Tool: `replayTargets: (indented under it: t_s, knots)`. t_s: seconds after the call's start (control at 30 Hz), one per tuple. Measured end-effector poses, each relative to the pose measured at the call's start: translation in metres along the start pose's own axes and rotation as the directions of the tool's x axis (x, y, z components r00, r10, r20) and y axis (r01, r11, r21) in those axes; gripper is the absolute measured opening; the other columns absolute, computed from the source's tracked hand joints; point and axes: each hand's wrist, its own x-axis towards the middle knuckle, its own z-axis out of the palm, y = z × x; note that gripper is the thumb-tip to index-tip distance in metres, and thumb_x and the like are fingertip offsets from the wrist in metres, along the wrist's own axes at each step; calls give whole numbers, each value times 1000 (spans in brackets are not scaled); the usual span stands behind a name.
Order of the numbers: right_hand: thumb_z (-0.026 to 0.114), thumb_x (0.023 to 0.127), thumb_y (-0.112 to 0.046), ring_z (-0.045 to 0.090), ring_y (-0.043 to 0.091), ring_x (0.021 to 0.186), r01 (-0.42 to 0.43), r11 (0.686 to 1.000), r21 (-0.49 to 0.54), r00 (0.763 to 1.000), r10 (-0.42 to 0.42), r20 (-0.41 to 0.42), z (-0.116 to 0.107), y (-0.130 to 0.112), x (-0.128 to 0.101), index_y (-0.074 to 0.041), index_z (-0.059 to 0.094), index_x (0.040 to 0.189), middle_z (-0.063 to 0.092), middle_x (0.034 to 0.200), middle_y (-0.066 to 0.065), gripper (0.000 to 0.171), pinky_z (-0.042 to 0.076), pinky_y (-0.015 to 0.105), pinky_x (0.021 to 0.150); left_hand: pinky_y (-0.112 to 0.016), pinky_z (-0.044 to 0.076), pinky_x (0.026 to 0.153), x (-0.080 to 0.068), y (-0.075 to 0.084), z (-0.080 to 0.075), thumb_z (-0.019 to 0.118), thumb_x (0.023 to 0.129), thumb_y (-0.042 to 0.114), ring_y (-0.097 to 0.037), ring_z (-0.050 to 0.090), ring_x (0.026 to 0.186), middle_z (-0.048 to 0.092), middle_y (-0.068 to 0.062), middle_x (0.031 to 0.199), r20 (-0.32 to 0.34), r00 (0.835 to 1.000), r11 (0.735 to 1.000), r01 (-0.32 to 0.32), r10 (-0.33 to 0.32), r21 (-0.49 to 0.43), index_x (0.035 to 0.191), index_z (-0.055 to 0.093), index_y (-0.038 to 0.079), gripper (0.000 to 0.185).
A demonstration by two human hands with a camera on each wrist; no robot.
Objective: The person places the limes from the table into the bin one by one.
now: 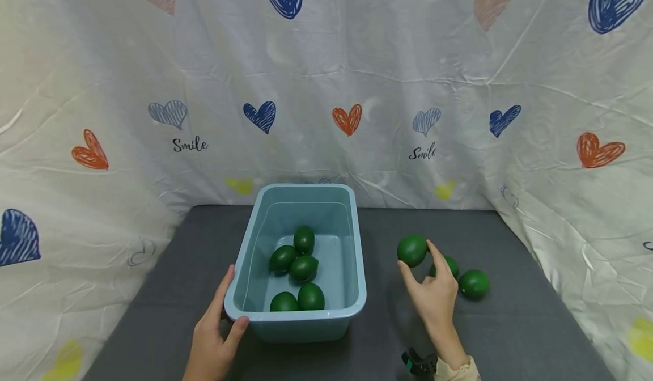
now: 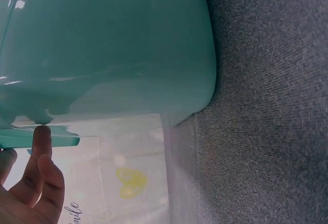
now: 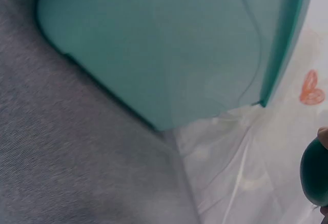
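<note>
- Pinching a green fruit at its fingertips, the right hand holds it just above the grey table, thumb on one side and forefinger curled over the other.
- From the bin, that held fruit sits out at about 3 o'clock, clear of the bin's wall.
- Right wrist view catches the same fruit as a dark green curve at the far right edge, with a fingertip just touching its top.
- Two more green fruits lie on the table at 3 o'clock of the right hand: one partly hidden behind the fingers, the other just beside it, further right.
- Over on the other side, the left hand grips the near left corner of the blue bin, thumb hooked along the front rim, fingers up the side wall.
- Left wrist view shows a fingertip pressed under the bin's rim lip, the teal wall filling the picture.
- Inside the bin, five green fruits cluster on the floor: three bunched in the middle, two close together at 6 o'clock, against the near wall.
- Behind it all hangs a white cloth with hearts.
</note>
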Motion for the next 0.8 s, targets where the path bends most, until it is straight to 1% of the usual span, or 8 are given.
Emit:
replayTargets:
  t_s: [0.07, 0.13, 0.17, 0.5, 0.63, 0.67, 0.73, 0.8]
  knots:
    - [92, 84, -19, 26, -10, 33, 13, 1000, 11, 1000, -13, -4, -2, -4, 2, -6, 60, 150, 73, 118, 23, 74, 28, 21, 34, -1, 27, 105, 0, 0, 0, 74, 98, 15, 18, 31, 142, 38, -1, 170, -1, 1000, 1000, 0, 0, -4, 169, 27, 35, 88]
    - [92, 84, -18, 27, -11, 33, 26, 999, 27, 1000, -26, -6, -4, -9, 3, -6, 60, 150, 69, 132, 25, 74, 28, 20, 34, -1, 27, 105, 0, 0, 0, 74, 99, 15, 17, 31, 142, 38, -1, 170, 0, 1000, 1000, 0, 0, -6, 169, 27, 34, 88]
    - [92, 84, -18, 27, -11, 34, 32, 999, 35, 999, -32, -7, -5, -11, 4, -6, 59, 150, 68, 135, 25, 74, 28, 20, 34, -1, 27, 105, 0, 0, 0, 74, 99, 15, 17, 31, 143, 38, -1, 170, 1, 1000, 1000, 0, 0, -6, 169, 27, 34, 87]
    - [92, 83, -16, 30, -10, 35, 69, 995, 71, 998, -68, -13, -14, -29, 12, -6, 59, 151, 67, 136, 22, 76, 29, 20, 35, -1, 27, 105, 2, -1, 3, 75, 98, 14, 16, 31, 143, 37, 0, 170, 6, 1000, 1000, -10, 11, -12, 169, 27, 35, 89]
    - [93, 83, -15, 31, -9, 34, 62, 994, 94, 998, -62, 2, -14, -35, 15, -6, 59, 151, 66, 140, 21, 76, 29, 19, 34, -1, 26, 105, 3, 0, 4, 74, 99, 17, 16, 30, 144, 36, 1, 171, 16, 1000, 1000, -3, 3, -10, 170, 26, 34, 87]
    - [93, 83, -15, 31, -9, 34, 57, 993, 103, 998, -58, 7, -14, -37, 15, -5, 59, 150, 65, 141, 20, 76, 29, 19, 34, -1, 27, 105, 3, 1, 4, 73, 100, 17, 16, 31, 143, 36, 2, 171, 17, 1000, 1000, 1, -1, -10, 170, 26, 34, 86]
    - [93, 83, -15, 31, -8, 33, 46, 991, 122, 999, -50, 23, -11, -40, 14, -6, 59, 151, 64, 143, 19, 76, 29, 19, 34, -3, 34, 101, 1, 1, 3, 73, 100, 17, 15, 38, 138, 37, 5, 170, 5, 1000, 1000, 10, -10, -1, 170, 27, 34, 85]
    - [93, 84, -16, 32, -7, 33, 35, 989, 142, 998, -42, 49, -8, -44, 12, -6, 59, 151, 63, 145, 18, 76, 30, 19, 34, -5, 41, 93, -1, 2, 2, 73, 99, 15, 14, 45, 129, 39, 11, 168, -18, 1000, 1000, 17, -17, 5, 169, 28, 34, 85]
